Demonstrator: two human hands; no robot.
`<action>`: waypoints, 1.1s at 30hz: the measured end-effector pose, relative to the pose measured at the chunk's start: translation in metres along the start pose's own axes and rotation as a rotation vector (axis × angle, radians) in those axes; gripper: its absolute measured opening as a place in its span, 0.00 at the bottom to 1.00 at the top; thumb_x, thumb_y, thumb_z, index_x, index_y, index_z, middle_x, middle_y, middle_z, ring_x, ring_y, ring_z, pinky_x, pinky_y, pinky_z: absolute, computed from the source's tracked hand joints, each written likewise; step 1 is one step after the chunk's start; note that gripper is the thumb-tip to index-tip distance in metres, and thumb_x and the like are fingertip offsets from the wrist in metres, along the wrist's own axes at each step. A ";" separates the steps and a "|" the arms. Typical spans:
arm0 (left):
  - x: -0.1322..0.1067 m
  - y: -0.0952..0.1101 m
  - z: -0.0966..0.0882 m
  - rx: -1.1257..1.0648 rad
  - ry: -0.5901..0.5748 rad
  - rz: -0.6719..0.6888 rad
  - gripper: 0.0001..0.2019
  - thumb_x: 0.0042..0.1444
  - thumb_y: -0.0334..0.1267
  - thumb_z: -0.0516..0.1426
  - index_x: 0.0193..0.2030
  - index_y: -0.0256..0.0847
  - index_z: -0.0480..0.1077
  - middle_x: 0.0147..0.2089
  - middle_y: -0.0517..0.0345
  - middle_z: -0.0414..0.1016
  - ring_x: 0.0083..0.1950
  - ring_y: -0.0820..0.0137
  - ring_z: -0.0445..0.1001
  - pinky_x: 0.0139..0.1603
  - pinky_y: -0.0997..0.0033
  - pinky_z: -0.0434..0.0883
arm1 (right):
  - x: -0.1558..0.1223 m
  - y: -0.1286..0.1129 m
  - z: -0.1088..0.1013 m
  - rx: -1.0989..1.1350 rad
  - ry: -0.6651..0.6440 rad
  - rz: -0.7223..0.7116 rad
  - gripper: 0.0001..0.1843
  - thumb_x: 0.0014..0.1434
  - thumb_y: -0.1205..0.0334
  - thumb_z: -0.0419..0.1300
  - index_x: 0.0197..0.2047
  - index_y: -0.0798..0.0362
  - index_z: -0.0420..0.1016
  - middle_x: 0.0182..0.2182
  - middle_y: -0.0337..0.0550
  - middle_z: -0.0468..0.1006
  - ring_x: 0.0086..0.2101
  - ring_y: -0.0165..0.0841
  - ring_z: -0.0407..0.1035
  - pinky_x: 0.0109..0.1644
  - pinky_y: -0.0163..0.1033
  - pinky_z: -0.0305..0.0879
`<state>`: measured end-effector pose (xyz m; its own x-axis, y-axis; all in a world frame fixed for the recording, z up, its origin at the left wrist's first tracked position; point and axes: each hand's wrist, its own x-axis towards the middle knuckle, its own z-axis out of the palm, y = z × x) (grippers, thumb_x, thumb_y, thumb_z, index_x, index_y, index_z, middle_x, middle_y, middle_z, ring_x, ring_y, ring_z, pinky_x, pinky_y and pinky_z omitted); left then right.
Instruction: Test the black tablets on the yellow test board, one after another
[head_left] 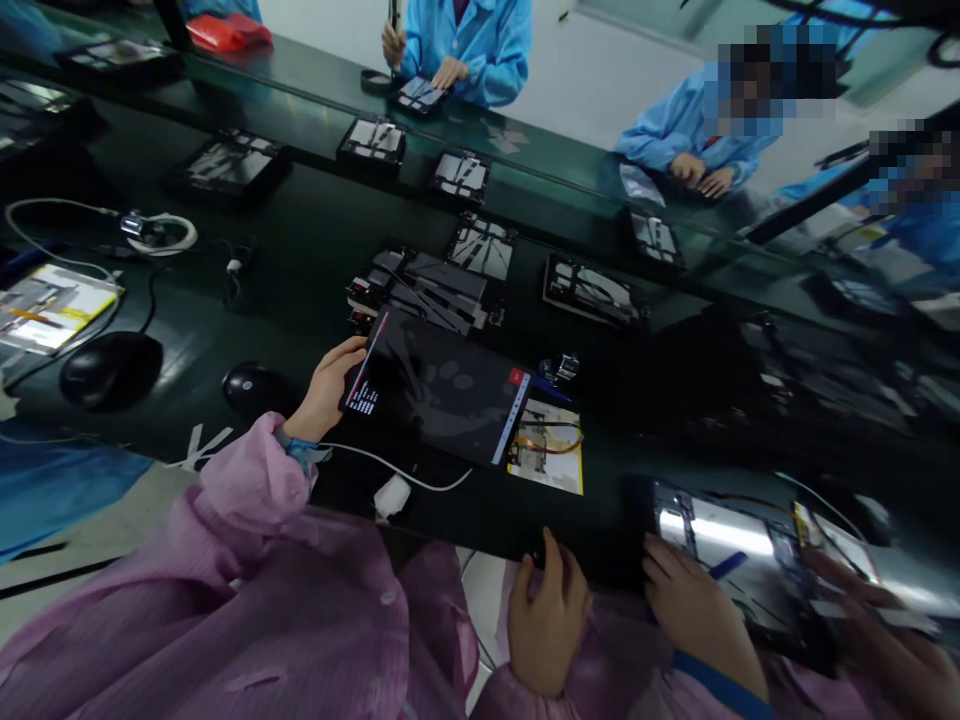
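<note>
Screen: screen (pixel 442 390) lit, face upward; lies just in front of the stacked panels (pixel 431 285), right end beside the yellow-edged board (pixel 547 455); cannot tell whether flat or raised
Left hand: left hand (pixel 319 395) closed on the screen's left edge
Right hand: right hand (pixel 550 610) loosely parted, nothing seen in it; near the front of the tabletop (pixel 300 240)
Grip: better kept to the rim, off the glass; a second hand would likely steady the far end
White cable: white cable (pixel 435 487) near the screen's front edge; best kept from underneath
</note>
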<state>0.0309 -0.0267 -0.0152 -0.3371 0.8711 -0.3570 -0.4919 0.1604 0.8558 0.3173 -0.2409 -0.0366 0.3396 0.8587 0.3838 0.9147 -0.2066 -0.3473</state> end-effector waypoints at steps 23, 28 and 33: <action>0.000 0.002 -0.003 0.085 -0.036 -0.075 0.15 0.43 0.33 0.62 0.41 0.38 0.75 0.31 0.59 0.76 0.28 0.72 0.72 0.27 0.77 0.69 | 0.058 -0.002 -0.003 0.930 -0.507 0.341 0.24 0.58 0.51 0.57 0.54 0.52 0.66 0.30 0.39 0.73 0.25 0.27 0.66 0.30 0.34 0.65; -0.002 0.004 -0.004 0.170 -0.016 -0.092 0.12 0.50 0.30 0.59 0.42 0.43 0.75 0.33 0.66 0.78 0.35 0.74 0.75 0.30 0.80 0.71 | 0.062 0.001 -0.010 1.488 -0.731 0.190 0.23 0.59 0.43 0.52 0.44 0.56 0.70 0.33 0.48 0.76 0.32 0.35 0.71 0.33 0.39 0.66; -0.004 0.003 -0.007 0.482 -0.038 0.045 0.10 0.54 0.36 0.53 0.42 0.44 0.72 0.39 0.68 0.78 0.53 0.60 0.73 0.29 0.71 0.69 | 0.086 -0.004 0.000 1.189 -0.551 0.251 0.20 0.63 0.47 0.49 0.37 0.55 0.71 0.23 0.41 0.74 0.23 0.30 0.68 0.28 0.36 0.63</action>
<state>0.0252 -0.0331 -0.0134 -0.3156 0.8970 -0.3093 -0.0466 0.3109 0.9493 0.3426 -0.1665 -0.0021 0.0801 0.9922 -0.0959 -0.0006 -0.0962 -0.9954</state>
